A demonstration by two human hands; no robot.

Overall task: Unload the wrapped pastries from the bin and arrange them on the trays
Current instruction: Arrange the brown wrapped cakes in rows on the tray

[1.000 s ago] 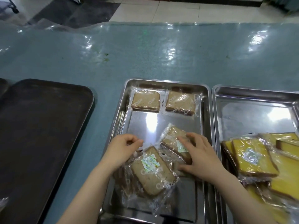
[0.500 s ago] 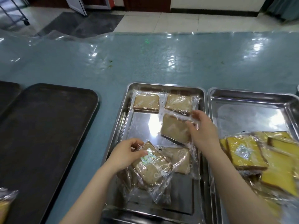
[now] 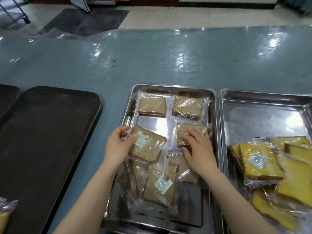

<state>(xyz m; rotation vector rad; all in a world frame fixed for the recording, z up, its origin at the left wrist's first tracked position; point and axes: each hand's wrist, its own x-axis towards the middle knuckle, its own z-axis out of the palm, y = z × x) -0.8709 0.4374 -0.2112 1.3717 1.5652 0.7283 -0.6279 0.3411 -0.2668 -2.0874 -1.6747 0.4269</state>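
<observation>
Now pastry (image 3: pixel 148 146) between left fingers (image 3: pixel 133 137).

A teal, plastic-covered bench (image 3: pixel 168 65) carries two dark rectangular trays (image 3: pixel 42 141) at left and two shiny steel trays (image 3: pixel 214 132) at right.

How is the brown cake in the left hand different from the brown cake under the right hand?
The cake in the left hand is tilted and shows a green-and-white sticker; the left hand pinches its corner. The cake under the right hand lies flat in the steel tray, with no sticker visible; the right hand rests on it with straight fingers. Both are brown slices in clear wrappers.
</observation>
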